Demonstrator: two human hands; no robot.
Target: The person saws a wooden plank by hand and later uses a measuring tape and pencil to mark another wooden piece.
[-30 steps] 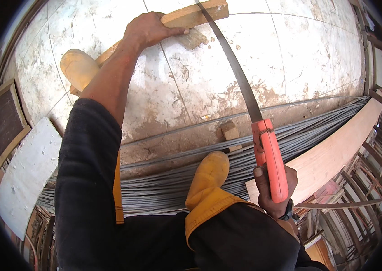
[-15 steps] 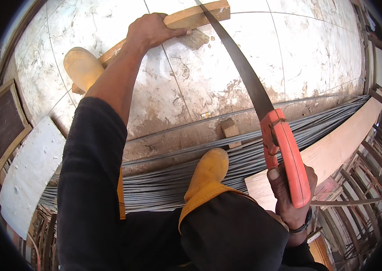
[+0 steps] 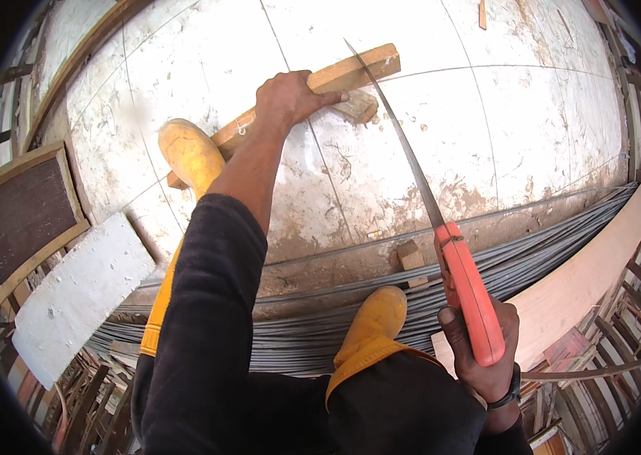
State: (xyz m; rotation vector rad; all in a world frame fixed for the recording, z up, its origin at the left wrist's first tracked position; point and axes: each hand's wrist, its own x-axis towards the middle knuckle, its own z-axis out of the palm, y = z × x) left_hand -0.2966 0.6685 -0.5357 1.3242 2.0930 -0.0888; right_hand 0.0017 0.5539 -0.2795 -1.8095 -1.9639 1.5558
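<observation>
My left hand [image 3: 286, 105] grips a long wooden bar [image 3: 351, 73], thumb along its near side. The bar lies slantwise above the pale floor, its right part over a small wood block [image 3: 358, 108]. My left foot, in a yellow boot [image 3: 190, 152], is against the bar's left part. In my right hand [image 3: 491, 378] is the red handle of a handsaw [image 3: 474, 292]. Its dark blade crosses the bar near the right end, and the tip shows just past the far side. Whether the teeth have cut into the wood, I cannot tell.
A bundle of thin grey metal rods [image 3: 297, 341] runs along the near floor edge, by my right boot [image 3: 375, 322]. Right of it lies a pale plank [image 3: 578, 265]. A white board [image 3: 81, 296] and a framed dark panel [image 3: 28, 212] are at the left. A wood offcut [image 3: 410, 255] lies near the rods.
My view has shifted, so everything sits lower and farther right. The saw has turned, its blade showing narrower, and its handle seems slightly nearer the bar. My left hand keeps its grip.
</observation>
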